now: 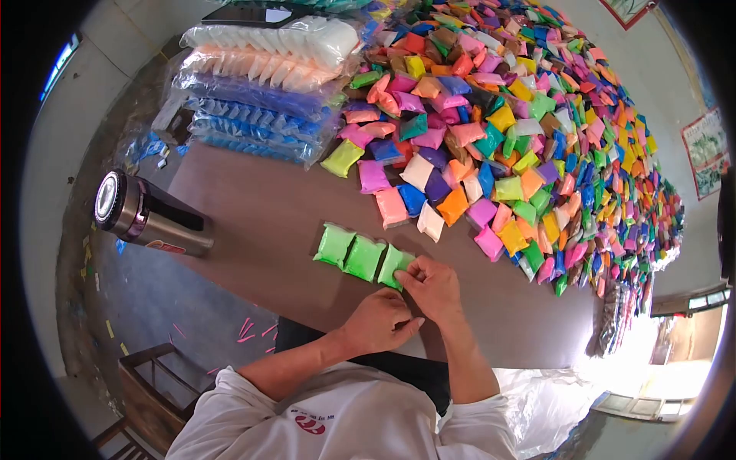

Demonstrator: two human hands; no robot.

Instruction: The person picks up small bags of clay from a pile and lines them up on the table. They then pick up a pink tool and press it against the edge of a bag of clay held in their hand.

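Three bright green packets lie in a row on the brown table: the left packet (334, 245), the middle packet (363, 257) and the right packet (391, 265). They look like soft stuff sealed in clear film. My right hand (432, 288) has its thumb and fingers closed on the lower right edge of the right packet. Just below the row, my left hand (379, 322) hovers with its fingers curled in and its thumb sticking out towards my right wrist. Nothing shows in the left hand, though its palm faces away.
A large heap of colourful packets (491, 138) covers the table's far and right side. Stacked bags of white, peach and blue packets (261, 100) stand back left, a dark phone-like slab (257, 14) on top. A steel flask (153, 215) stands at the left edge, above a wooden chair (153, 383).
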